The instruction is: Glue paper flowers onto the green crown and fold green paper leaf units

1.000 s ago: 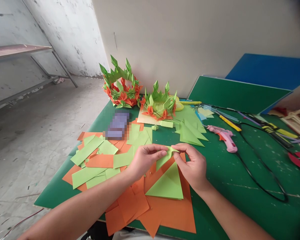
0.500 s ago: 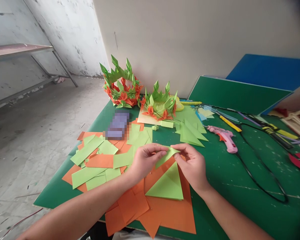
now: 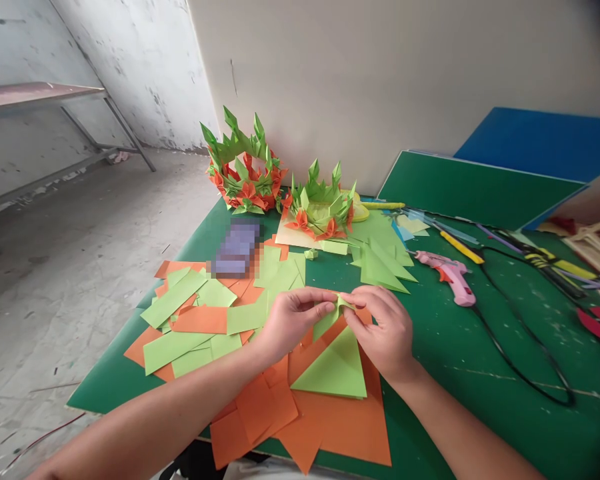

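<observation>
Both hands pinch one small folded piece of green paper [image 3: 327, 325] above the table's near middle. My left hand [image 3: 295, 323] grips its left side between thumb and fingers. At the opposite corner, the thumb and fingertips of my right hand [image 3: 383, 327] close on the paper, which curls up between the hands. Just below lies a larger green paper triangle [image 3: 336, 373], resting on an orange sheet [image 3: 350, 427]. To the left, green strips [image 3: 175, 300] and orange paper pieces [image 3: 250, 413] are scattered in overlapping layers.
Two green-and-orange paper crowns, a larger one [image 3: 247, 193] and a smaller one [image 3: 325, 213], stand at the back. A pink glue gun [image 3: 447, 275] with a black cord lies right, near a yellow cutter [image 3: 461, 247]. A blurred purple object [image 3: 237, 248] sits left on the green table [image 3: 490, 400].
My right fingertips have moved slightly left and curled further over the paper's corner. The piece is now more bent between my hands; the left hand has stayed nearly still.
</observation>
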A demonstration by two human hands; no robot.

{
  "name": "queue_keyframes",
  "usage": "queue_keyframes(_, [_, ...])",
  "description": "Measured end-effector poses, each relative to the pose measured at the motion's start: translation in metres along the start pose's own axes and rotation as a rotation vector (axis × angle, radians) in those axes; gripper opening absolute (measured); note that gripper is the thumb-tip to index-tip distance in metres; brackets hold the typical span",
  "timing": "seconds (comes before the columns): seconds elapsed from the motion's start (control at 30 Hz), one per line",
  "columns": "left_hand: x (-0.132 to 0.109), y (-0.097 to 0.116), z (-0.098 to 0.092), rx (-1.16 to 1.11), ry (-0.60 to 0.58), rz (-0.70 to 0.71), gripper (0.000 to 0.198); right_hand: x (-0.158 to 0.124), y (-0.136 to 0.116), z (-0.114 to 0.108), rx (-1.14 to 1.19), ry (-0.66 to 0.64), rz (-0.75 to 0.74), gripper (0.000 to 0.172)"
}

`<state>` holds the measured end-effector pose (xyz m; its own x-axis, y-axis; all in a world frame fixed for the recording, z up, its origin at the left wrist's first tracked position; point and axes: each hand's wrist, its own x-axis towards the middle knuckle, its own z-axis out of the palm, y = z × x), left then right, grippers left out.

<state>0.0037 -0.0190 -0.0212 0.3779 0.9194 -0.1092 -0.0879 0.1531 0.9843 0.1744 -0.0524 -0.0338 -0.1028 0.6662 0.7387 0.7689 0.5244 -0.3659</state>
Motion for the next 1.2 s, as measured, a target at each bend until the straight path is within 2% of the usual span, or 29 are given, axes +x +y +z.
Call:
queue_keyframes(0.2, [0.002,-0.004,-0.001,0.005,-0.014,-0.022,0.026,0.003,0.0,-0.003,-0.124,-0.049,-0.144,0.017])
queue_keyframes(0.37, [0.002,-0.008,-0.002,0.089,0.023,-0.081,0.034,0.002,0.0,-0.003,-0.172,-0.076,-0.222,0.025])
queue_keyframes(0.57, [0.0,-0.009,-0.004,0.144,0.031,-0.086,0.04,0.0,0.001,0.0,-0.171,-0.094,-0.235,0.027])
queue_keyframes(0.93, [0.0,-0.013,-0.008,0.05,-0.045,-0.144,0.041,0.001,0.002,-0.002,-0.126,-0.161,-0.179,0.029])
queue_keyframes(1.2, [0.005,-0.014,-0.01,-0.008,0.002,-0.133,0.041,0.001,0.001,0.001,-0.131,-0.257,-0.211,0.042])
